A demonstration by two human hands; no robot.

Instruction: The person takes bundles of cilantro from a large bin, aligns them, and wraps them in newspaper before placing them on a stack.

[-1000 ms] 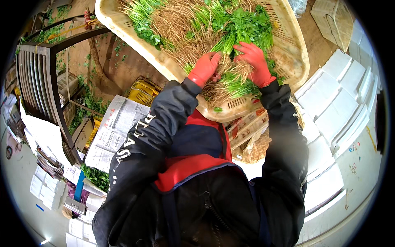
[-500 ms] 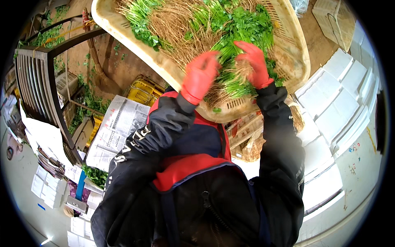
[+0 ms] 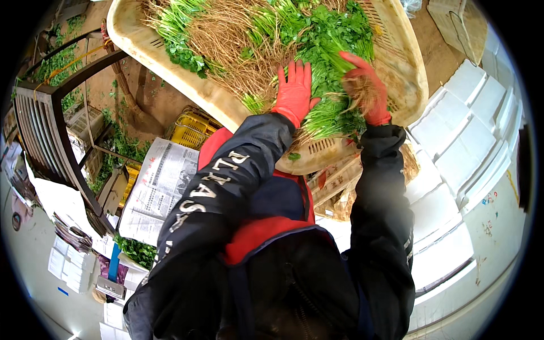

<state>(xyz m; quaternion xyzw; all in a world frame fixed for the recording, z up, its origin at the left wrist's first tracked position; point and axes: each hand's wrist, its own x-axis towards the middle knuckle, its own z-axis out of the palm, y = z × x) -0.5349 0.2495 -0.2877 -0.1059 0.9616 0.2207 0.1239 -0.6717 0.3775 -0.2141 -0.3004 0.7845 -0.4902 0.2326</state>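
Observation:
A wide cream slotted plastic tray [image 3: 170,62] holds a heap of leafy green herbs with long brown roots [image 3: 238,39]. My left hand [image 3: 294,90], in a red glove, lies flat with fingers spread on the herbs near the tray's front edge. To its right, my right hand [image 3: 365,90], also red-gloved, is closed around a bunch of rooted herbs [image 3: 334,116] lifted slightly off the pile. Dark jacket sleeves lead down from both hands.
A yellow plastic crate [image 3: 190,130] and a spread newspaper [image 3: 158,187] lie below the tray at left. A dark metal rack [image 3: 51,136] stands further left. White foam boxes [image 3: 470,130] are stacked at right. More greens [image 3: 136,249] lie at lower left.
My left hand has opened and slid up, lying flat on the herbs. My right hand has moved right and up, closing on a bunch of roots.

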